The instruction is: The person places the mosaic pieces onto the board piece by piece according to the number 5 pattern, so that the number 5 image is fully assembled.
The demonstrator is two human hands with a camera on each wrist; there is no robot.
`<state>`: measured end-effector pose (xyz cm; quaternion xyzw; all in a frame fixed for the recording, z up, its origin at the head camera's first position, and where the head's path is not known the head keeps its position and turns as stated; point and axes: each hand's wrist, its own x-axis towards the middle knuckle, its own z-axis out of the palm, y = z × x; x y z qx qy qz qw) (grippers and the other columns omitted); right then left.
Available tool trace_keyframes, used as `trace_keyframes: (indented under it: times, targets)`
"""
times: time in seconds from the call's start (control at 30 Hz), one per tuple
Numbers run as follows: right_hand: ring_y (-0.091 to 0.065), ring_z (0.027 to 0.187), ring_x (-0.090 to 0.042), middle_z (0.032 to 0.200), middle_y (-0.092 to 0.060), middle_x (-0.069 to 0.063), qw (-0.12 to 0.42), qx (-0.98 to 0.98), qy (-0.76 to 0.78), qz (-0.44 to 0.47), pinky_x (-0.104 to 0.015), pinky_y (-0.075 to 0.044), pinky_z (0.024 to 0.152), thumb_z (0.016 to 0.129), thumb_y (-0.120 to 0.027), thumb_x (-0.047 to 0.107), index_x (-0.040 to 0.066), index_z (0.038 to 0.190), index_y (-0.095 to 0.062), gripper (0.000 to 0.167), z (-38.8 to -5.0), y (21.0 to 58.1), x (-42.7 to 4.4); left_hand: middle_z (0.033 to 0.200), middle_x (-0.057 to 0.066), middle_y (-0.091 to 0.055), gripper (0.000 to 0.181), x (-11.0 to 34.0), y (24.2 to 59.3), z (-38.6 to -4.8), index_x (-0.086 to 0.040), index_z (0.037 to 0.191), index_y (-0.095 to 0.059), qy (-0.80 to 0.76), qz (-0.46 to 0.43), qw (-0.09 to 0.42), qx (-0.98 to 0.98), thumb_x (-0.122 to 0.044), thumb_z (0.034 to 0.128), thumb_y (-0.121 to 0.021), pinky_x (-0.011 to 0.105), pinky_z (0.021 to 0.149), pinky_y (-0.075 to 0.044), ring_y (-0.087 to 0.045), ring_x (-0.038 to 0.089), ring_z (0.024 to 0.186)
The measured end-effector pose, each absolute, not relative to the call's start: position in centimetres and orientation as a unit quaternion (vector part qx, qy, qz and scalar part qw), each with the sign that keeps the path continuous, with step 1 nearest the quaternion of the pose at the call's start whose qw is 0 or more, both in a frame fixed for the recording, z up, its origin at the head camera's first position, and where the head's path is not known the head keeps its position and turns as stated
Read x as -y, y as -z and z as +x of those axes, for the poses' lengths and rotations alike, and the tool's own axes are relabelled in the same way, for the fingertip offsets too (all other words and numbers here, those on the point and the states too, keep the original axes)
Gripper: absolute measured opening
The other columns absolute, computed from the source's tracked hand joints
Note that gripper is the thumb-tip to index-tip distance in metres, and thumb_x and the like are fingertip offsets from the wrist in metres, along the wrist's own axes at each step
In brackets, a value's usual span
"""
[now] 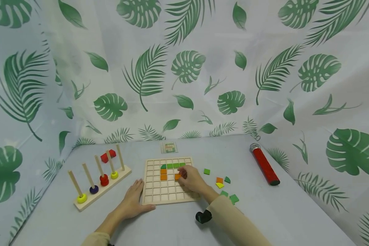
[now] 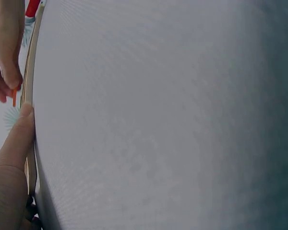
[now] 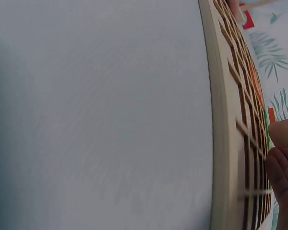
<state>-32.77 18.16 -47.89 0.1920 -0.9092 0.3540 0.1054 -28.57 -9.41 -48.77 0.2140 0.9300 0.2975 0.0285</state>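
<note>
A peg stand [image 1: 103,189] with colored rings [image 1: 104,180] is standing at left. The left hand [image 1: 133,201], its grip spread wide, is touching the wooden grid board [image 1: 155,192] at its near left corner. Over the board, the right hand [image 1: 191,178], its grip narrow, is pinching an orange tile [image 1: 177,177]. Loose tiles [image 1: 219,180] are lying to the right, a red tube [image 1: 264,164] resting beyond.

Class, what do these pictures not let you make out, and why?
- Head view: the card's exact pattern; too small.
- Head view: some squares of the grid board; hidden by the right hand.
- Left wrist view: the rest of the left hand; cut off by the left edge.
- Right wrist view: part of the orange tile; hidden by the right hand.
</note>
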Motion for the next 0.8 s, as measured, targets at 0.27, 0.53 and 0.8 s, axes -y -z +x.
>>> trace_keyframes:
  times: [0.27, 0.53, 0.8]
  targets:
    - [-0.058, 0.084, -0.011, 0.095, -0.061, -0.005, 0.108, 0.906, -0.346, 0.219, -0.021, -0.051, 0.074, 0.083, -0.066, 0.001, 0.0, 0.11, -0.06, 0.027, -33.7, 48.3, -15.8, 0.15, 0.027, -0.021, 0.112, 9.5, 48.8, -28.7, 0.009, 0.144, -0.025, -0.301, 0.211, 0.036, -0.93, -0.058, 0.0693, -0.075, 0.053, 0.112, -0.013, -0.011, 0.04, 0.14]
    - [-0.056, 0.081, -0.01, 0.093, -0.061, -0.003, 0.113, 0.912, -0.34, 0.2, -0.021, -0.051, 0.071, 0.084, -0.065, 0.0, 0.001, 0.109, -0.061, 0.025, -34.0, 48.5, -15.4, 0.15, 0.027, -0.021, 0.112, 9.4, 48.8, -28.7, 0.009, 0.144, -0.026, -0.306, 0.212, 0.033, -0.928, -0.058, 0.0691, -0.075, 0.055, 0.112, -0.014, -0.011, 0.041, 0.14]
    - [-0.055, 0.081, -0.011, 0.094, -0.06, -0.005, 0.098, 0.914, -0.344, 0.19, -0.022, -0.05, 0.071, 0.084, -0.065, 0.0, 0.0, 0.11, -0.061, 0.027, -33.9, 48.2, -15.3, 0.15, 0.027, -0.021, 0.112, 9.4, 48.6, -28.5, 0.009, 0.144, -0.025, -0.306, 0.21, 0.036, -0.928, -0.057, 0.0696, -0.076, 0.055, 0.112, -0.013, -0.011, 0.041, 0.14]
